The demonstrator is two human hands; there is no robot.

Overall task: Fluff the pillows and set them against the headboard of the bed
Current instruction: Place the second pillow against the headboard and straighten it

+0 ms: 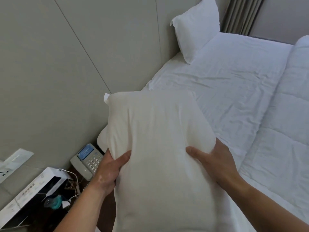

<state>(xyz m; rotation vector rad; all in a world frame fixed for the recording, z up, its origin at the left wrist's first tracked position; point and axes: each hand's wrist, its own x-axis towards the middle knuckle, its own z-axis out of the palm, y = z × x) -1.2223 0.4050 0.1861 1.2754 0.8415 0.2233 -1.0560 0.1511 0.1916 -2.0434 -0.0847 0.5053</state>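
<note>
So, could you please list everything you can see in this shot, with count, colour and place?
held pillow: 1, cream-white, centre foreground, gripped at both sides
far pillow: 1, white, upright against the headboard
headboard: 1, grey-beige panels, left
bed sheet: 1, white, wrinkled, centre right
duvet: 1, white, right edge
curtain: 1, grey-brown, top right
telephone: 1, grey, bedside
box: 1, white and black, bottom left
left hand: 1, pillow's left side
right hand: 1, pillow's right side
</note>
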